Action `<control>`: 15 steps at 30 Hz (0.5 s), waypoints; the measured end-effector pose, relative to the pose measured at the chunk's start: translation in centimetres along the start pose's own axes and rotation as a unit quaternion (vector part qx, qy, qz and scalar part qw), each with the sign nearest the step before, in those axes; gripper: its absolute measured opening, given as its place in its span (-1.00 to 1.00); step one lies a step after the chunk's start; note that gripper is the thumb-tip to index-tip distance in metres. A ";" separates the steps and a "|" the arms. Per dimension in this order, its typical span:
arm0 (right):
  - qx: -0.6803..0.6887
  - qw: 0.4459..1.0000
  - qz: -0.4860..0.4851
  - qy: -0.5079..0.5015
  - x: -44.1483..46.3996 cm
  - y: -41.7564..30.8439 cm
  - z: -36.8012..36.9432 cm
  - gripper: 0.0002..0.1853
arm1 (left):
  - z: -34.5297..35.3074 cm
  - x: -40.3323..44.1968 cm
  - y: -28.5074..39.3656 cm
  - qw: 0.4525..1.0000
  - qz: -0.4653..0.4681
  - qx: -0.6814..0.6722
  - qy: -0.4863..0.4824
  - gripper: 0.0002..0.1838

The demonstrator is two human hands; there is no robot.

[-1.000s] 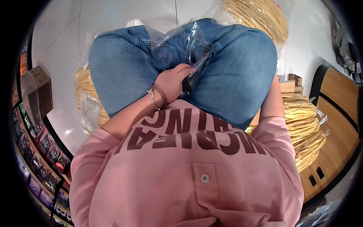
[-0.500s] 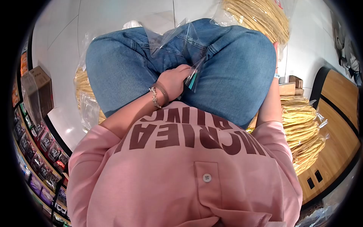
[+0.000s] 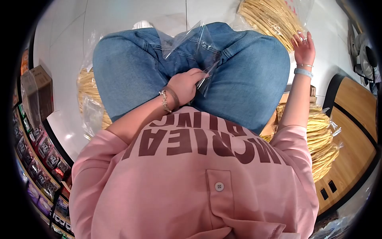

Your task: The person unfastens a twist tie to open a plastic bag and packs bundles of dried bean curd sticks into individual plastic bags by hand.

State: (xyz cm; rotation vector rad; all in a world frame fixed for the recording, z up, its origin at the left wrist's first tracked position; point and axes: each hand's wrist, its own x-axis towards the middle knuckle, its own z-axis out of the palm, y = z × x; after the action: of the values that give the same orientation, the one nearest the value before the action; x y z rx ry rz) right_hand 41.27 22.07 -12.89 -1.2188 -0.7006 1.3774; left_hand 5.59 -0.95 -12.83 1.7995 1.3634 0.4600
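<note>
A: What does the left hand (image 3: 184,85) hold?

B: Low over a pair of blue jeans (image 3: 254,71), the left hand has its grip closed on the near end of a clear bag (image 3: 205,44). The creased plastic fans out across the lap, over the denim between the knees. A beaded bracelet (image 3: 164,101) circles that wrist.

A: And the right hand (image 3: 305,48)?

B: Stretched out beyond the right knee, it meets the near right side of the far bundle (image 3: 268,20), a sheaf of pale yellow sticks in clear wrapping, lying toward the far right corner of the floor (image 3: 119,12) in view. The fingers are bent. Whether that grip is fastened on the wrapping or merely resting there, I cannot tell. A pale wristband (image 3: 304,73) shows below the hand.

A: What surrounds the scene?

B: More yellow sticks. The right bundle (image 3: 324,147) lies along the floor's right edge, beside a wooden panel (image 3: 350,115) and partly behind the right arm. The left bundle (image 3: 87,87), also in clear plastic, is half hidden by the left knee. A brown carton (image 3: 39,91) stands at the floor's left edge, next to shelves (image 3: 39,163) lined with packets.
</note>
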 end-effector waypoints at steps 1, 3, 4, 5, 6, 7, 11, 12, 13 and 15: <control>0.012 0.999 0.038 -0.004 -0.2 0.1 0.4 -0.47 | -0.1 0.1 0.1 1.000 0.003 -0.002 0.002 -0.62; 0.032 0.993 0.113 -0.014 -0.3 0.1 1.1 -0.49 | -0.2 0.1 0.1 1.000 0.009 -0.002 0.007 -0.60; -0.004 0.989 0.141 -0.037 0.4 1.2 0.3 -0.50 | -0.2 0.1 0.2 1.000 0.011 -0.003 0.010 -0.59; -0.058 0.979 0.185 -0.055 1.1 2.7 -0.4 -0.53 | -0.2 0.1 0.2 1.000 0.012 -0.003 0.010 -0.58; -0.112 0.964 0.230 -0.072 1.5 4.0 -1.1 -0.56 | -0.1 0.1 0.1 1.000 0.013 -0.004 0.010 -0.57; -0.119 0.966 0.215 -0.075 1.2 4.6 -1.4 -0.59 | -0.1 0.1 0.1 1.000 0.013 -0.004 0.011 -0.56; -0.126 0.978 0.142 -0.087 1.0 4.4 -2.2 -0.66 | -0.2 -0.3 0.2 1.000 0.003 -0.007 0.009 -0.54; -0.123 0.981 0.120 -0.088 0.7 3.7 -1.8 -0.67 | -0.3 -0.4 0.2 1.000 0.006 -0.007 0.012 -0.53; -0.117 0.986 0.084 -0.085 0.5 3.1 -1.2 -0.69 | -0.3 -0.5 0.2 1.000 0.008 -0.006 0.015 -0.53; -0.103 0.992 0.024 -0.065 -0.6 2.0 0.4 -0.69 | -0.4 -0.5 0.2 1.000 0.006 -0.008 0.011 -0.52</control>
State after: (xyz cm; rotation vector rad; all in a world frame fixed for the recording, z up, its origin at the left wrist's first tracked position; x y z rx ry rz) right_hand 40.13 21.14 -14.48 -1.3224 -0.9281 1.4625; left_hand 5.28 -1.32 -12.37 1.7954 1.3617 0.4954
